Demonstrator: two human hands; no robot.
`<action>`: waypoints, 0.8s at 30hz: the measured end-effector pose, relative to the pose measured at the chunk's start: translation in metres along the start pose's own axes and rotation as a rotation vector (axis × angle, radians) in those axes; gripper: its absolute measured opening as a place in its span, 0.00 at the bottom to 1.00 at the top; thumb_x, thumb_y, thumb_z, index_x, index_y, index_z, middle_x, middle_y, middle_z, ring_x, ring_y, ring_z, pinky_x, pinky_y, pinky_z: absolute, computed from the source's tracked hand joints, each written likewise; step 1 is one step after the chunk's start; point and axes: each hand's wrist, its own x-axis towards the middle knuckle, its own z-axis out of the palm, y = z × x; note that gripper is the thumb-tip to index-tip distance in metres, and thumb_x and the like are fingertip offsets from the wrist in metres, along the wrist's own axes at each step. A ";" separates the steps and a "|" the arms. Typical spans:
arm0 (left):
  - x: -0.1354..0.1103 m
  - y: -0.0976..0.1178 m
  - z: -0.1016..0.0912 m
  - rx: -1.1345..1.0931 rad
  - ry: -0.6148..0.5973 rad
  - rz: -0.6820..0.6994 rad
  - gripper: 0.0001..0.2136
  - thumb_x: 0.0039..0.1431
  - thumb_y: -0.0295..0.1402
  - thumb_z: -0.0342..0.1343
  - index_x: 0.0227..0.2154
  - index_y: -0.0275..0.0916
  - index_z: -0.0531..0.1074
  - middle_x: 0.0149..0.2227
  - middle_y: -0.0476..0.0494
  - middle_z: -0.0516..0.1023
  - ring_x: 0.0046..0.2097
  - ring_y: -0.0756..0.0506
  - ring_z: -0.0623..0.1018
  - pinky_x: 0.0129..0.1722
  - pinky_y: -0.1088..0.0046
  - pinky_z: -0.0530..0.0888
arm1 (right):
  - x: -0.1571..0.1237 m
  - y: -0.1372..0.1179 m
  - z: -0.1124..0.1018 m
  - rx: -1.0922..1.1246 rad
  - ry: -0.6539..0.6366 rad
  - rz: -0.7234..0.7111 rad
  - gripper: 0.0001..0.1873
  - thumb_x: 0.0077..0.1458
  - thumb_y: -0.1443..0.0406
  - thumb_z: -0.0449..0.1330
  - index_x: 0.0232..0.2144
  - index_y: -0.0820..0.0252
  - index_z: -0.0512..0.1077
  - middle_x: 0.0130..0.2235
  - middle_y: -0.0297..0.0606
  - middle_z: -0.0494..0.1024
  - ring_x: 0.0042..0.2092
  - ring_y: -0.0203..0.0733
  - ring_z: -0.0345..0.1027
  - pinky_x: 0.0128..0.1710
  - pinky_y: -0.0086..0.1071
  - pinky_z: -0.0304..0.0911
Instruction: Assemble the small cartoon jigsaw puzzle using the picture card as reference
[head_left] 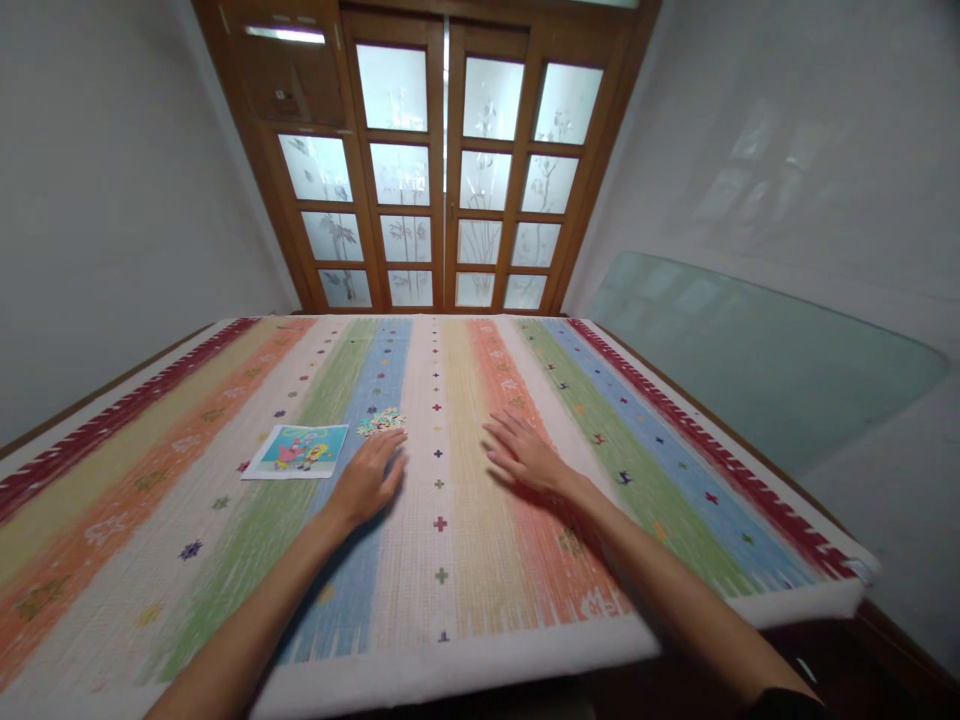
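Observation:
My left hand (pixel 373 472) rests low over the striped cloth, fingers stretched forward with the thumb apart. Its fingertips reach the near edge of a small pile of puzzle pieces (pixel 381 421); whether they touch it I cannot tell. Left of that hand lies a flat picture card (pixel 298 452) with a pink and a yellow cartoon figure on a teal ground. My right hand (pixel 523 452) is palm down over the orange and yellow stripes, fingers spread, with nothing in it. No other object is close to the right hand.
The table is covered by a striped cloth (pixel 480 560) with a padded white front edge. Behind it stand wooden doors (pixel 442 130) with frosted panes. A pale green glass panel (pixel 750 345) is at the right wall. White walls flank the table.

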 end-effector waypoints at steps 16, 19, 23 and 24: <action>-0.009 0.036 0.020 -0.062 -0.397 0.189 0.27 0.74 0.45 0.47 0.70 0.40 0.59 0.71 0.37 0.59 0.73 0.38 0.58 0.71 0.51 0.59 | -0.019 -0.057 0.003 0.040 -0.256 0.017 0.33 0.70 0.49 0.51 0.69 0.62 0.62 0.72 0.51 0.55 0.74 0.56 0.45 0.72 0.54 0.44; -0.011 0.035 0.021 -0.074 -0.406 0.186 0.27 0.73 0.45 0.48 0.70 0.41 0.58 0.71 0.37 0.58 0.73 0.38 0.56 0.71 0.50 0.57 | -0.025 -0.056 0.008 0.054 -0.248 0.022 0.33 0.71 0.50 0.51 0.70 0.61 0.61 0.73 0.50 0.54 0.74 0.56 0.43 0.72 0.55 0.43; -0.011 0.036 0.020 -0.095 -0.412 0.183 0.27 0.74 0.44 0.48 0.71 0.41 0.57 0.72 0.37 0.57 0.73 0.38 0.55 0.71 0.49 0.57 | -0.031 -0.056 0.012 0.045 -0.197 0.012 0.31 0.72 0.52 0.49 0.69 0.60 0.62 0.72 0.50 0.56 0.74 0.56 0.44 0.71 0.58 0.45; -0.011 0.036 0.020 -0.097 -0.417 0.180 0.27 0.74 0.44 0.48 0.71 0.41 0.57 0.72 0.37 0.57 0.73 0.37 0.54 0.71 0.48 0.57 | -0.031 -0.056 0.012 0.040 -0.188 0.010 0.30 0.72 0.53 0.49 0.69 0.60 0.63 0.72 0.50 0.56 0.74 0.56 0.45 0.71 0.58 0.46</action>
